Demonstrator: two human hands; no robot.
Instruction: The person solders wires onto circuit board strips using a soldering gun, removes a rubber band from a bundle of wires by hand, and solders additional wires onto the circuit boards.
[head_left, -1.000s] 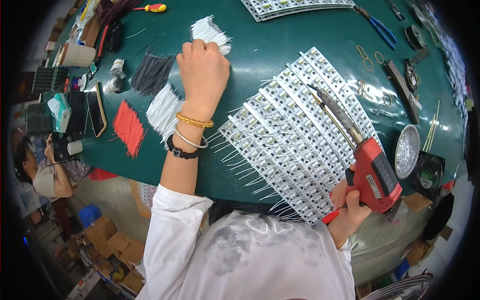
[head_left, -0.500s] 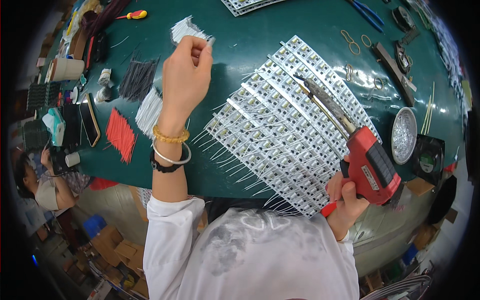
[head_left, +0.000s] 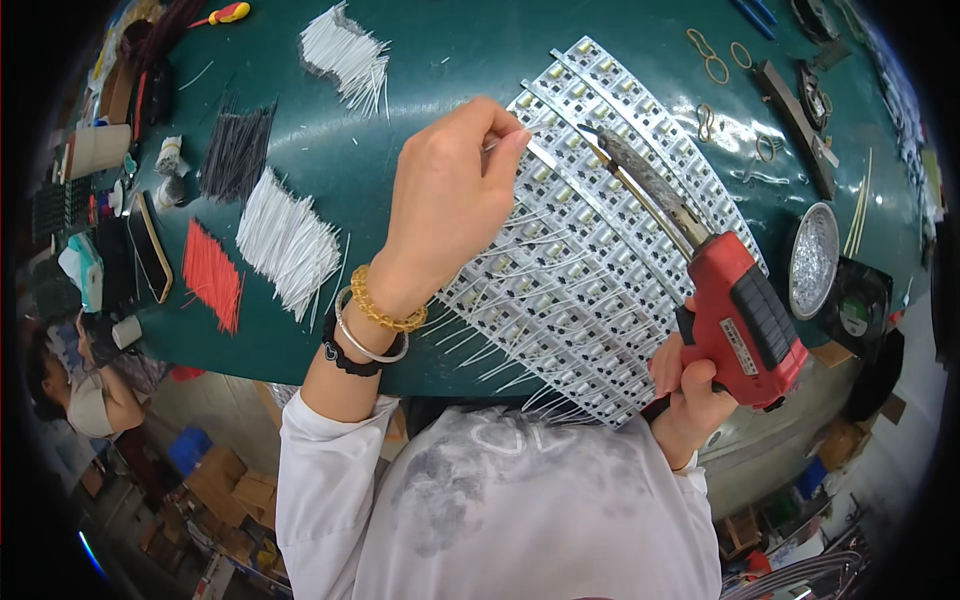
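Note:
A red soldering gun is gripped in my right hand, its long metal tip pointing up and left over a panel of LED circuit boards. My left hand is closed in a pinch on a thin white wire, close to the panel's upper left edge and a short way from the gun's tip. Rows of short white wires stick out along the panel's lower left side. Whether the pinched wire touches a board, I cannot tell.
On the green table lie two piles of white wires, a black pile and a red pile. A phone rests farther left. At the right are a metal bowl and a fan. Another person sits at left.
My left hand has moved from the far white pile, right and nearer, to the panel, with a white wire in its fingers. The right hand keeps the soldering gun nearly in place.

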